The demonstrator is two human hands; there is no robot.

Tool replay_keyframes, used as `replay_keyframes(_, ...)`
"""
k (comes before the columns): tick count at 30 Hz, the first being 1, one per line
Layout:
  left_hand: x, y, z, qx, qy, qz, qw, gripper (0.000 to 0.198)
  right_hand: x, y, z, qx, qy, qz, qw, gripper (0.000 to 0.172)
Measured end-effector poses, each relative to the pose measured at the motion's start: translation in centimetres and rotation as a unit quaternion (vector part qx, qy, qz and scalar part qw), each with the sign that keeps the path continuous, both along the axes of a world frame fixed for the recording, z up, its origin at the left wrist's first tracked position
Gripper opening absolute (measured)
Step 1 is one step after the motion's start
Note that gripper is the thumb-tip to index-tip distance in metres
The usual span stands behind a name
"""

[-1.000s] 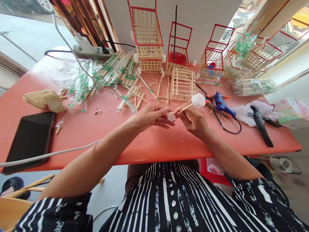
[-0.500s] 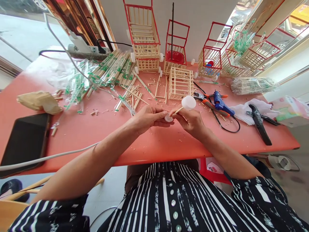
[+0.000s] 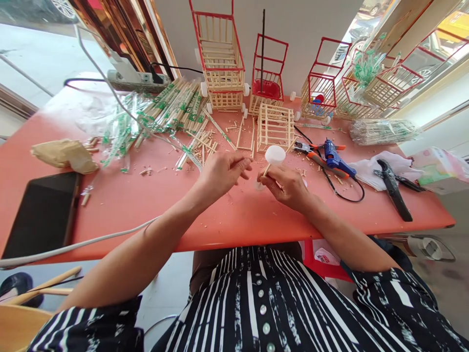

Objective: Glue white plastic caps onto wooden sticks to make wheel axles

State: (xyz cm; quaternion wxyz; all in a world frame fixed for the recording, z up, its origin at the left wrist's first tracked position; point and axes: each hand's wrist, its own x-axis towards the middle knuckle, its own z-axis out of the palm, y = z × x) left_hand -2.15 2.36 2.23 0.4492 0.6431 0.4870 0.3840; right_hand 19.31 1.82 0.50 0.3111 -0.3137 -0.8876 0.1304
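My right hand (image 3: 287, 186) pinches a thin wooden stick (image 3: 267, 169) with a round white disc (image 3: 275, 154) at its upper end. A second pale round piece (image 3: 259, 185), blurred, shows just below the fingertips; whether it is fixed to the stick I cannot tell. My left hand (image 3: 227, 170) hovers to the left of it, fingers loosely bent and apart, holding nothing visible. Just beyond both hands stands a small slatted basket frame (image 3: 274, 128) of wooden sticks. Loose cut sticks (image 3: 208, 146) lie beyond my left hand.
Stick carts with red-painted rims and white wheels (image 3: 222, 58) line the back. Wrapped chopsticks (image 3: 176, 105) lie at back left, a phone (image 3: 44, 212) at left. To the right are pliers (image 3: 311, 151), a blue glue gun (image 3: 332, 155) and a black clamp (image 3: 394, 188). A cable (image 3: 110, 238) crosses the left.
My left hand has let go of the small white round piece and drawn back up and left. My right hand, still on the stick, has tilted it so the upper disc sits further left.
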Motion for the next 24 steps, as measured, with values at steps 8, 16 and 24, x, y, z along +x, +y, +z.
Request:
replay_keyframes(8, 0.1, -1.4, 1.8, 0.298, -0.038, 0.056, 0.952, 0.03, -0.3, -0.3, 0.4, -0.032, -0.045, -0.015, 0.998, 0.028)
replay_keyframes(16, 0.6, -2.1, 0.9, 0.411, 0.042, 0.076, 0.908, 0.024, -0.5, -0.4, 0.1, -0.045, -0.049, -0.017, 0.998, 0.03)
replay_keyframes(24, 0.7, -2.2, 0.9, 0.409, 0.055, 0.089, 0.906, 0.018, -0.6, -0.4, 0.3, -0.067, -0.061, -0.012, 0.996, 0.03)
